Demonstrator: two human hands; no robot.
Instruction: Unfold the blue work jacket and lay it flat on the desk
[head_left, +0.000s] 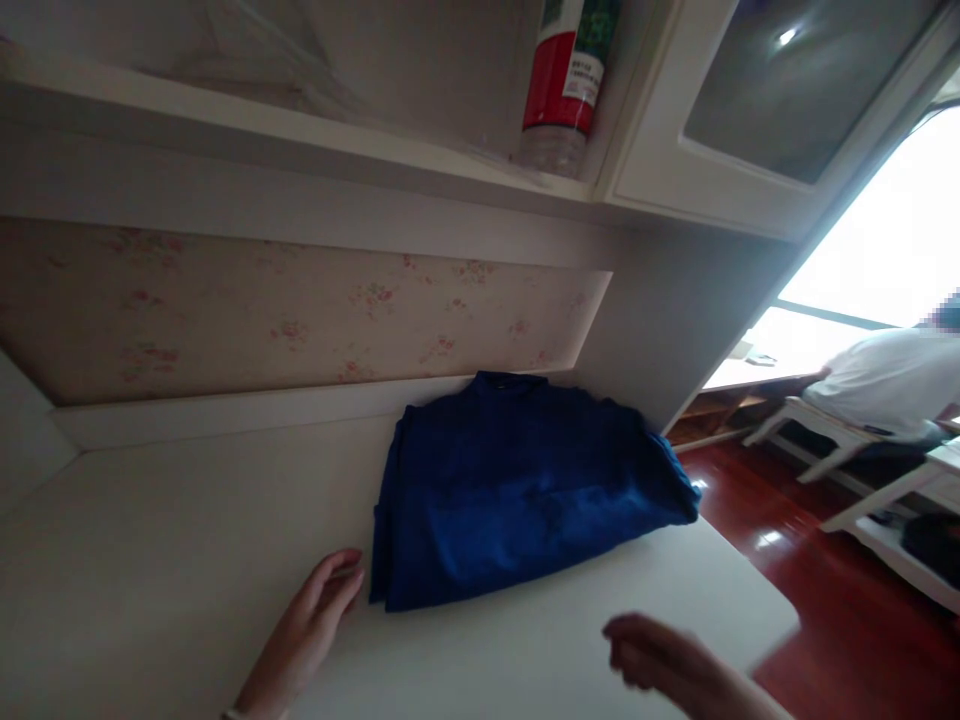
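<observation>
On the white tabletop (187,540), a folded blue garment (517,490) is lying against the back wall. Motion is blurring the right hand (652,655), fingers loosely curled, empty. Beside the garment's corner, the left hand (319,610) is lying open, its wrist cut off.

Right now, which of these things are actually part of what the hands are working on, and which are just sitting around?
In hand:
- folded blue garment on the white desk
- left hand, open, fingertips beside the garment's near corner
- right hand, blurred, apart from the garment

Just about:
- red-labelled bottle on the shelf above
- floral wall panel
- a seated person at another desk by the window
</observation>
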